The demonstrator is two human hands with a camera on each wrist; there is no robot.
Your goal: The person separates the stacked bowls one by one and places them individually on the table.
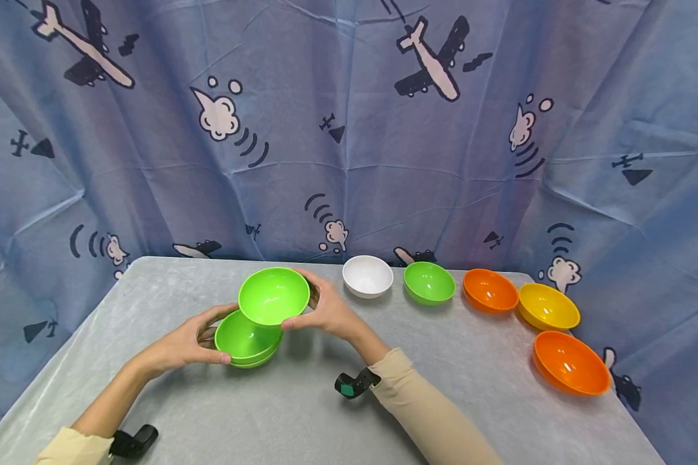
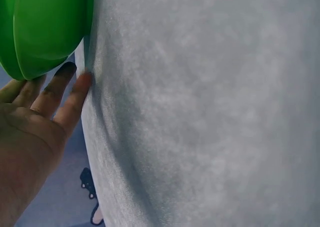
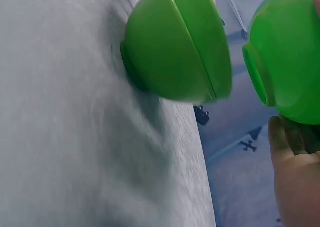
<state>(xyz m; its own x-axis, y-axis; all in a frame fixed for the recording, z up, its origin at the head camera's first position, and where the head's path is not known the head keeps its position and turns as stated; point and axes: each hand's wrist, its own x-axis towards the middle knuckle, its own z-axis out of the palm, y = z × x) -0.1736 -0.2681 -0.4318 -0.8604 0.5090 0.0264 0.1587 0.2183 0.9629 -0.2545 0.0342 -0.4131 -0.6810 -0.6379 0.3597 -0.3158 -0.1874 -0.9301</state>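
Thumb and fingers of my right hand [image 1: 331, 312] grip a bright green bowl [image 1: 273, 296] by its sides, lifted above the table. Below it and slightly left are two nested green bowls [image 1: 245, 339], standing upright; the right wrist view shows a gap between this stack [image 3: 170, 47] and the raised bowl [image 3: 290, 57]. My left hand [image 1: 189, 342] holds the stack from the left, thumb at the near side and fingers round the far side. In the left wrist view, fingers [image 2: 50, 97] of that hand lie against the stack, partly hidden behind it.
Along the back of the grey-covered table [image 1: 302, 413] stand a white bowl [image 1: 368, 278], a green bowl [image 1: 429, 284] and an orange bowl [image 1: 490, 292]. A yellow bowl [image 1: 549, 307] and a larger orange bowl [image 1: 571, 363] follow down the right edge. A patterned blue curtain [image 1: 302, 129] hangs behind.
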